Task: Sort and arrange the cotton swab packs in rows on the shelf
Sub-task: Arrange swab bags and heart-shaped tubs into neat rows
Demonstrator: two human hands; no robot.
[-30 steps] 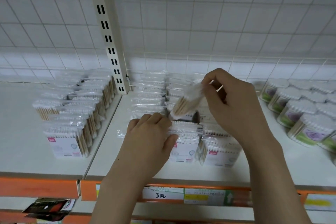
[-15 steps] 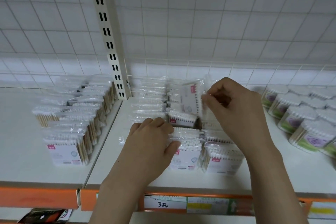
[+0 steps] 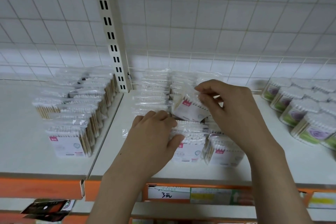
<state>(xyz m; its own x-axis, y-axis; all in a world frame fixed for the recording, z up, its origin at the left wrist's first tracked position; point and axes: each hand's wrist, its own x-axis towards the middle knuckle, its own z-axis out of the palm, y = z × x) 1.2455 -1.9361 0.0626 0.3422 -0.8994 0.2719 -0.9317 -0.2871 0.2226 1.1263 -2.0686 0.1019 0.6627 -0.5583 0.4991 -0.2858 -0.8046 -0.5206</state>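
Clear packs of cotton swabs with white and pink labels stand in rows on the white shelf [image 3: 112, 156]. My right hand [image 3: 231, 112] pinches one pack [image 3: 189, 109] by its top edge; the pack tilts above a gap in the middle row. My left hand [image 3: 154, 136] grips the front packs of the neighbouring row [image 3: 190, 142], fingers curled over their tops and thumb against the label. Another front pack [image 3: 225, 151] stands just to the right, below my right wrist. More packs [image 3: 154, 92] line up behind towards the wire back.
A second group of swab packs [image 3: 72, 114] fills the left shelf section beyond a slotted upright post [image 3: 111, 29]. Round tubs of swabs with purple and green labels [image 3: 305, 114] sit at the right. Price tags [image 3: 169, 192] line the orange shelf front.
My right hand has turned the held pack from end-on to label-forward and lowered it towards the gap in the row. My left hand has stayed on the front packs.
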